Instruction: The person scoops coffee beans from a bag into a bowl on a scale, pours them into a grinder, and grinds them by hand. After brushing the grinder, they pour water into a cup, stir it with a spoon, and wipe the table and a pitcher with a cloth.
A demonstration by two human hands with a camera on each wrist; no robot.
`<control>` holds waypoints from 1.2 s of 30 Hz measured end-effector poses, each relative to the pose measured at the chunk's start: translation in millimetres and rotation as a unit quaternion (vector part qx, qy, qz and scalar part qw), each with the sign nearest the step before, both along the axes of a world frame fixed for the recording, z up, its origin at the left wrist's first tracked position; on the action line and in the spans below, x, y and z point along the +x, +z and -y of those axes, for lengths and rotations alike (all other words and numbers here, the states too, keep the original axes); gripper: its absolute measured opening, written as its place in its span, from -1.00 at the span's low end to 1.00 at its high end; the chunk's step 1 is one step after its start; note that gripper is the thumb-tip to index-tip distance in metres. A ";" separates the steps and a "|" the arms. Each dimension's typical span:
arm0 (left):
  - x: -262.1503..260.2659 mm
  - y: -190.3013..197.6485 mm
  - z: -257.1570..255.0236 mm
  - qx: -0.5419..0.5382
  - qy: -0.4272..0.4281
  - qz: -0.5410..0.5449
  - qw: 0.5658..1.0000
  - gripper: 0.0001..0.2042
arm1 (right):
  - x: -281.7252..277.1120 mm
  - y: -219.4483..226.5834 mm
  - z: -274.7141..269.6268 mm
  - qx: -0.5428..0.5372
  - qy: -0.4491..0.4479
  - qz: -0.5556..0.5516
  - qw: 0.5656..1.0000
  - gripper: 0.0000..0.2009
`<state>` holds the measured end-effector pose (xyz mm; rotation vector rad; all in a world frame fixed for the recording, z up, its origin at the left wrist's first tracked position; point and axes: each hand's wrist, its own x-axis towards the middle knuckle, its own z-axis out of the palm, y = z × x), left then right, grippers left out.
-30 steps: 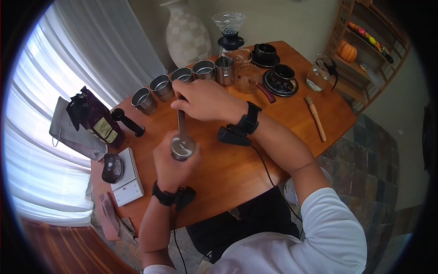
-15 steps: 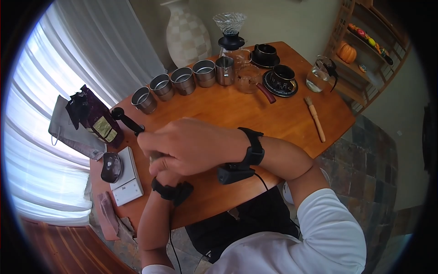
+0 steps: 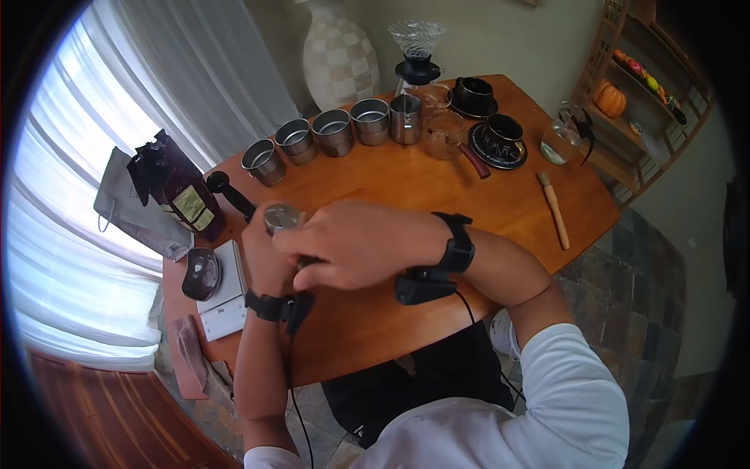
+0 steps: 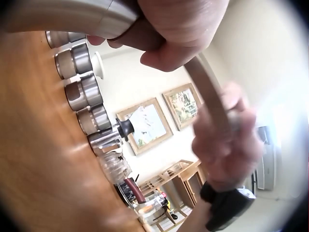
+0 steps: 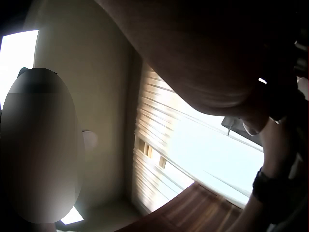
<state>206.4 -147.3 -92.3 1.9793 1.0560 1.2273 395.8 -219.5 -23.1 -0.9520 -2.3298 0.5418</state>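
While the left hand (image 3: 269,262) grips the steel grinder (image 3: 283,219) upright above the tabletop (image 3: 406,195), the right hand (image 3: 355,242) closes on its crank handle (image 4: 207,96); handle runs sideways from grinder toward right hand; scale (image 3: 223,293) just left; steel cups (image 3: 332,131) beyond.

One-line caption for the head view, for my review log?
Left hand grips a steel coffee grinder while right hand holds its crank above a wooden table.

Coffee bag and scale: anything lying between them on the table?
In the head view, nothing lies between the coffee bag and the scale, only a bare strip of the table; a dark dish sits on the scale itself.
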 end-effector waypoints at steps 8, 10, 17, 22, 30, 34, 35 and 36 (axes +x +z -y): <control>27.9 2.9 44.7 0.146 -0.138 -0.171 0.965 -0.70 | 26.8 -5.2 -51.1 0.055 -0.204 -0.075 0.975 -0.72; 22.1 13.0 37.1 0.011 -0.100 -0.043 0.994 -0.71 | 48.6 -18.6 -64.6 0.023 -0.228 -0.018 0.973 -0.72; -10.5 -0.3 -12.4 0.018 0.023 0.009 1.000 -0.71 | 21.4 18.7 -2.5 -0.046 -0.164 0.135 0.976 -0.72; 38.5 -34.5 21.2 -0.006 -0.117 0.109 0.987 -0.74 | -10.5 16.8 9.3 0.033 -0.011 -0.085 0.996 -0.75; 21.9 8.4 32.4 -0.038 -0.077 0.024 0.996 -0.72 | 47.5 -10.0 -54.4 -0.017 -0.275 -0.011 0.961 -0.73; -3.8 3.3 -6.1 -0.007 0.015 0.076 0.997 -0.69 | 33.1 14.4 -15.0 -0.038 -0.181 0.078 0.980 -0.72; -7.5 1.9 -10.3 0.014 0.025 0.053 0.998 -0.70 | 23.3 21.4 -2.5 -0.034 -0.128 0.066 0.989 -0.72; -9.5 1.5 -12.5 0.035 0.035 0.029 0.998 -0.71 | 13.2 22.8 6.4 -0.025 -0.037 0.025 0.999 -0.73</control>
